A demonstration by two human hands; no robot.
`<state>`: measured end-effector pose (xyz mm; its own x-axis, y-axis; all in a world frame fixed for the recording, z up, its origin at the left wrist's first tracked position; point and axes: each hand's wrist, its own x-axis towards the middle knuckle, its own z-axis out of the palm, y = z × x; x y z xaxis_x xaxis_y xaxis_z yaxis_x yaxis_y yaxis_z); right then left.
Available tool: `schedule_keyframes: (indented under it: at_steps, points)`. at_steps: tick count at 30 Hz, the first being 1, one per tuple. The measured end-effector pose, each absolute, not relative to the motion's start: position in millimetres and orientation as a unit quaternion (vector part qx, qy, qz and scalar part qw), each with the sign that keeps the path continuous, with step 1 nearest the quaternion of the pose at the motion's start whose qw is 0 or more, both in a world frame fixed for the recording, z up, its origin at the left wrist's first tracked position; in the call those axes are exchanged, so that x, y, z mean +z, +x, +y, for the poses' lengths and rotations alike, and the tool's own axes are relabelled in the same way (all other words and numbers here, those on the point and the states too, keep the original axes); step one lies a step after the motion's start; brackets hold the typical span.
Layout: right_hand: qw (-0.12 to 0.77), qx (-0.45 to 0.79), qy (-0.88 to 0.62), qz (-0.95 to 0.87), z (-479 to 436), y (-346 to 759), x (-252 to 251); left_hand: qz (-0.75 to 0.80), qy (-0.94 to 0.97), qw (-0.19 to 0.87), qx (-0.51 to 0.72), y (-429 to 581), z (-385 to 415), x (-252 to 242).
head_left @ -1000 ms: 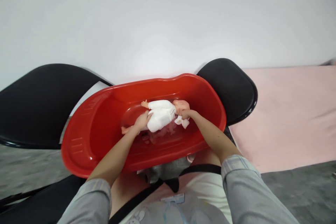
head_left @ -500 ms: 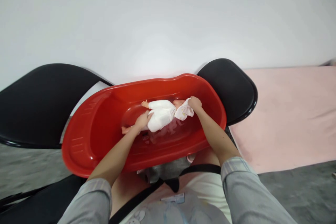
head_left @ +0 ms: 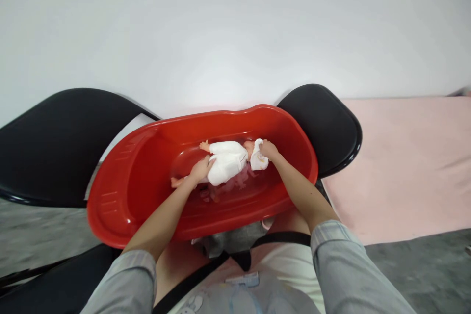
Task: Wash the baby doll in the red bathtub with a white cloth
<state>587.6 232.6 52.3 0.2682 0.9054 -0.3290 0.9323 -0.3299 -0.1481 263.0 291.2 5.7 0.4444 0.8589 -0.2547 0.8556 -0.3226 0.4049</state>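
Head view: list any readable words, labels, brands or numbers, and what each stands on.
None can be read.
The pale label on the clothing at the bottom edge: too blurred.
The small cloth in the right hand has faint marks: too small.
The red tub has moulded ridges only.

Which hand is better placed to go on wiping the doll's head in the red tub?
Right, probably. The right hand already grips the small white cloth against the doll's head, while the left hand is busy holding the doll's body in the tub.
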Motion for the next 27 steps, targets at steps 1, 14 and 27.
schedule_keyframes:
  at_steps: [1, 14, 27]
  points:
    - [0.040, -0.190, 0.798, 0.571, 233.6, 587.4, 50.8, 0.527, 0.814, 0.244, 0.000, 263.1, 290.9, 6.1]
    - [0.051, -0.224, 0.790, 0.568, 231.3, 575.9, 55.3, 0.536, 0.809, 0.241, 0.002, 261.4, 291.9, 3.9]
    - [0.083, -0.217, 0.776, 0.586, 224.2, 565.3, 70.1, 0.533, 0.809, 0.246, 0.008, 261.2, 291.3, 3.9]
